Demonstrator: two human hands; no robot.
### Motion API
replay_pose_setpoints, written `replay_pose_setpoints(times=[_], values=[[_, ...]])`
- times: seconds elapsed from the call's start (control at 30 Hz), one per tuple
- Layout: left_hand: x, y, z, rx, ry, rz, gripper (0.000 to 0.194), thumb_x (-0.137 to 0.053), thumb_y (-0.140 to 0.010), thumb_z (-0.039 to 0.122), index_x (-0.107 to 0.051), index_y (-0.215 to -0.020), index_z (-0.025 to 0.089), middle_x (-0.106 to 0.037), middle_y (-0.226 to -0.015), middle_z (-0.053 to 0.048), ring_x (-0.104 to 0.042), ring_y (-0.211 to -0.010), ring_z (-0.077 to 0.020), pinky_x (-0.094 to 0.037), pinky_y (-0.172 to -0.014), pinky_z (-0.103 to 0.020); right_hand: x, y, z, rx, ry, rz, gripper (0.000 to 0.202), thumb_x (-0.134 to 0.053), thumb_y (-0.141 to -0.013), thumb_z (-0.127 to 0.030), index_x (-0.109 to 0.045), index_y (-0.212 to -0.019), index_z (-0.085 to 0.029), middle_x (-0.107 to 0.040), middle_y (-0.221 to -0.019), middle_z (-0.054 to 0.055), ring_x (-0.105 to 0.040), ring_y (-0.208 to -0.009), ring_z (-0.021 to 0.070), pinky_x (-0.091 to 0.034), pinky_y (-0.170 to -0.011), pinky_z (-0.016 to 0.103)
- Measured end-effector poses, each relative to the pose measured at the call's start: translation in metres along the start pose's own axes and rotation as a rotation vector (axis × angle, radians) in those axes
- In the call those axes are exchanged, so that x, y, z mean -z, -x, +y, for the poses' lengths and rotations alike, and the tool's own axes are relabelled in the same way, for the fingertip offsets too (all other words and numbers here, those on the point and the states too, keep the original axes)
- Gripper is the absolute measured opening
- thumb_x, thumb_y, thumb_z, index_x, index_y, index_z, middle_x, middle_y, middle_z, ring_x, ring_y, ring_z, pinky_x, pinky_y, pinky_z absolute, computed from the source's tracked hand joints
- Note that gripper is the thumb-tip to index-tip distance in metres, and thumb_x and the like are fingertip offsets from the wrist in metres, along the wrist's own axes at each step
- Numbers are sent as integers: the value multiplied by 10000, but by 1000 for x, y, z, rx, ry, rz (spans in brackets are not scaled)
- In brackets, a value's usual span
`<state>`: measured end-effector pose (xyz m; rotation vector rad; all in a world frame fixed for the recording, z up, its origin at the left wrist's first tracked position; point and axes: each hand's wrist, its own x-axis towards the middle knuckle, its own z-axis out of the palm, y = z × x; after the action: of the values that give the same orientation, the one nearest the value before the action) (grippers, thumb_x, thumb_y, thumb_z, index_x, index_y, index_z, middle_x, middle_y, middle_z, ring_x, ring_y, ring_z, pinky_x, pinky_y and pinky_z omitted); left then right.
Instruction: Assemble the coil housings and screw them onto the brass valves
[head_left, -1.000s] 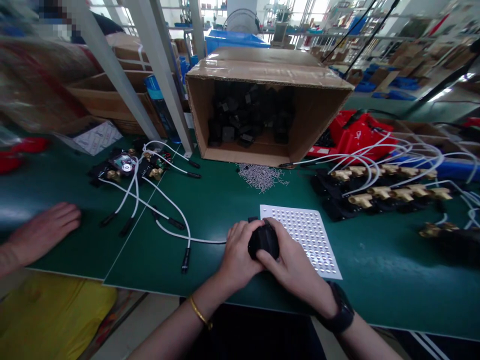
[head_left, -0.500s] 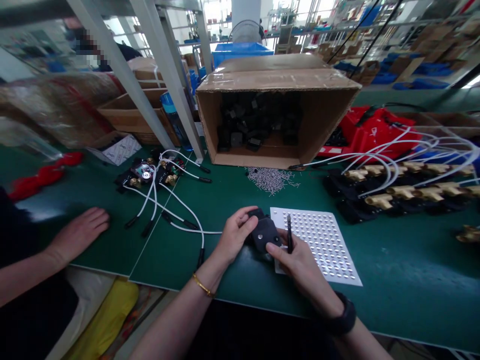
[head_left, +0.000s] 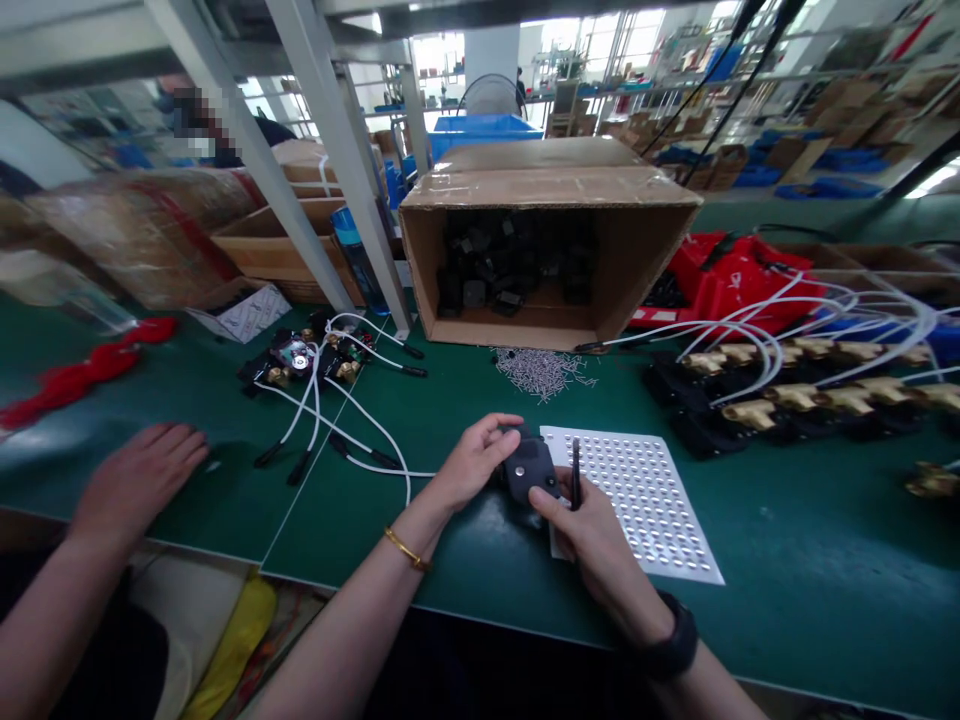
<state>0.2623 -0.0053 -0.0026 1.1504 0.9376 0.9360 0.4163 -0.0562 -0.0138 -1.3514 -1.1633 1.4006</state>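
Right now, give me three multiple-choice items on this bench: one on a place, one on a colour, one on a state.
1. Where does the pile of small metal pins lie?
A. in front of the cardboard box
B. on the perforated white plate
C. inside the box

2. What colour is the tabletop?
A. grey
B. green
C. white

3. How does the box stand?
A. taped shut
B. upright
C. on its side, opening toward the camera

Answers: 1 A, pins lie on the mat before it; 2 B, green mat; 3 C, black parts show inside.
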Motion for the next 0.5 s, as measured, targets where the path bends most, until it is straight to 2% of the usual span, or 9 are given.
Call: replay_pose_setpoints(times=[0.1,0.17,0.2,0.27,0.33,0.37,0.43,0.5], values=[[5,0,16,-25,-29,-108,474,-546,-811,385,-447,-1220,166,-631,-965,-77,-598,-855,-184,-453,-763,-302,2,-6,-3,66,99,-1,363,-665,-705,-413,-574,-946,-158,-639,-848,69,-612,-636,199,-483,-500,283],[13,3,28,-101,-39,-137,566,-556,-811,355,-340,-1311,201,-593,-1110,-93,-558,-1017,-205,-423,-871,-333,4,-14,-5,223,259,16,361,-661,-710,-329,-547,-1015,-175,-621,-941,79,-621,-750,228,-514,-578,313],[19,3,33,-157,-52,-93,576,-536,-825,352,-302,-1332,214,-552,-1190,-98,-517,-1095,-208,-397,-915,-338,6,-19,-5,342,388,25,361,-641,-720,-266,-534,-1056,-186,-601,-1009,89,-616,-802,237,-520,-616,327],[33,1,42,-256,-150,123,493,-444,-868,372,-327,-1317,202,-497,-1259,-106,-477,-1143,-202,-383,-932,-331,10,-29,-4,615,733,9,388,-546,-754,-129,-512,-1132,-209,-544,-1141,113,-615,-796,222,-519,-625,329],[49,-7,46,-273,-343,343,425,-348,-893,397,-440,-1223,146,-548,-1167,-127,-536,-1036,-198,-426,-852,-320,14,-35,-3,861,1091,-73,442,-437,-782,-33,-504,-1177,-219,-511,-1211,137,-616,-690,187,-505,-560,306],[55,-13,46,-256,-441,395,417,-330,-892,399,-494,-1155,119,-587,-1077,-131,-567,-950,-194,-445,-797,-312,15,-35,-2,956,1231,-124,456,-406,-791,-10,-504,-1186,-216,-521,-1207,145,-610,-645,176,-495,-528,294],[63,-27,44,-217,-593,364,375,-358,-873,369,-571,-1013,94,-628,-896,-113,-590,-794,-177,-460,-710,-295,17,-29,0,1090,1391,-224,446,-394,-804,-7,-502,-1195,-193,-558,-1168,151,-610,-639,186,-490,-512,291],[64,-44,40,-198,-669,253,285,-417,-837,298,-606,-916,100,-635,-771,-78,-586,-682,-158,-460,-651,-277,20,-17,3,1127,1414,-292,458,-390,-802,-13,-474,-1228,-159,-569,-1161,156,-614,-655,200,-492,-510,299]])
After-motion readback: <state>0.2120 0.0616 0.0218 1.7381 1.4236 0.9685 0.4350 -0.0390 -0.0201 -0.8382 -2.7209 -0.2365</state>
